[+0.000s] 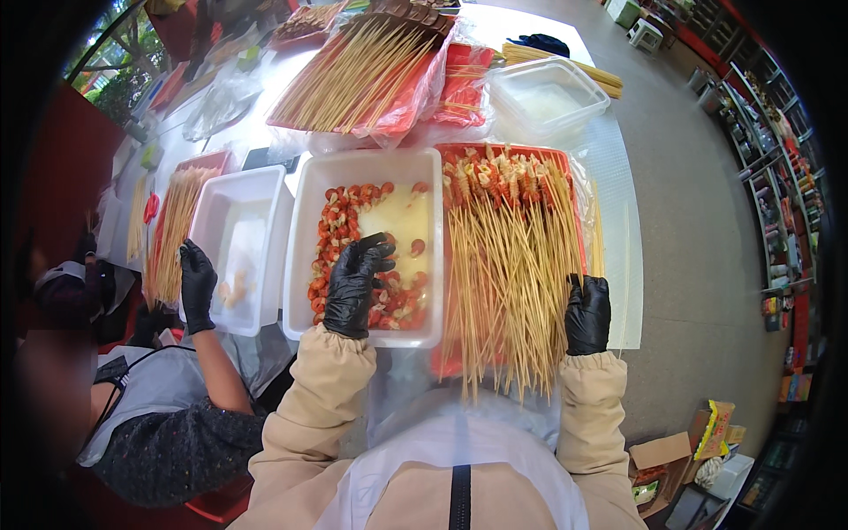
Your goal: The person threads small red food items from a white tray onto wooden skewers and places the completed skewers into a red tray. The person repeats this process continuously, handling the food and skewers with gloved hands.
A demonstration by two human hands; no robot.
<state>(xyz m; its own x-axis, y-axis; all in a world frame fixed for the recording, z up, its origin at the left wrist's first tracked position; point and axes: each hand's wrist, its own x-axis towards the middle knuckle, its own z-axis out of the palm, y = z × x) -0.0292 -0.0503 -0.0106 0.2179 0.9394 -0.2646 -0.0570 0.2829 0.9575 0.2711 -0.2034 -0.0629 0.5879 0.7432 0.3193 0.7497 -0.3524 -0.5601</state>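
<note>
My left hand (354, 288), in a black glove, is over a white plastic tub (434, 278) of red shelled crayfish tails (334, 225) in cloudy liquid. Its fingers are bent and apart, close above some tails; I see nothing held. My right hand (588, 315), also gloved in black, is at the right edge of a red tray (568, 162), its fingers curled beside the sticks. Whether it pinches a stick cannot be made out. Many bamboo skewers (507, 285) lie in this tray, their far ends threaded with crayfish tails (507, 175) and their bare ends towards me.
At left, a co-worker's gloved hand (197, 285) is beside another white tub (248, 179) holding a few pale pieces. Beyond it are bare skewers (179, 212) and red-handled scissors (152, 208). Farther back stand a tray of brown-topped skewers (358, 73) and a clear plastic container (546, 96).
</note>
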